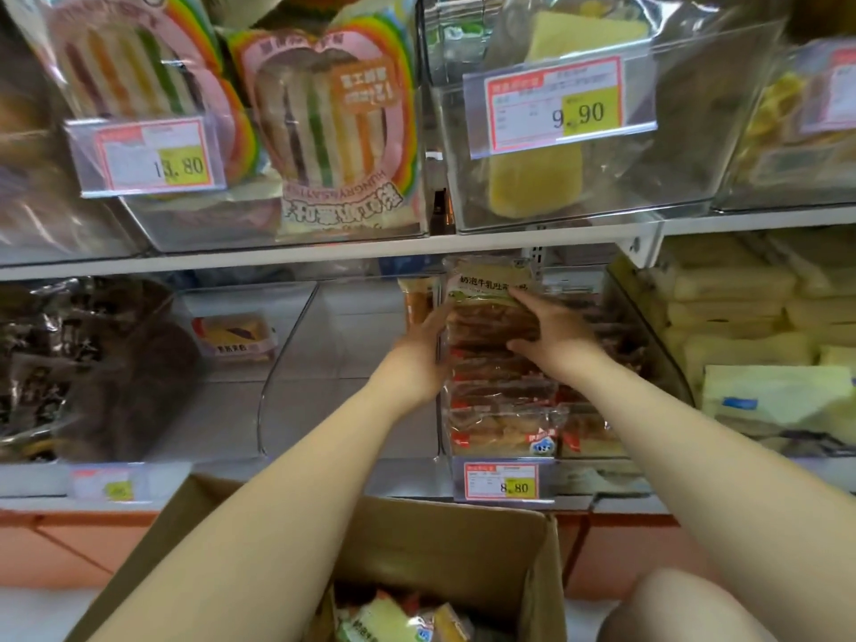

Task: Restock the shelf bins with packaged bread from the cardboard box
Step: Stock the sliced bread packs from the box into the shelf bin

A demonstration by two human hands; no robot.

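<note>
Both my hands reach into a clear plastic bin (667,363) on the lower shelf. Between them stands a packaged bread loaf (486,289), upright at the back of a row of several similar packs (502,426). My left hand (419,352) grips the pack's left side. My right hand (553,333) grips its right side, fingers curled over the front. The open cardboard box (463,539) stands below on the floor, with more bread packs (393,618) inside it.
Left of the stocked bin, a clear bin (287,363) holds one orange pack at the back. Dark bread packs (92,363) fill the far-left bin, pale yellow packs (750,317) the right one. The upper shelf holds rainbow toast bags (324,132). My knee (685,609) shows at the lower right.
</note>
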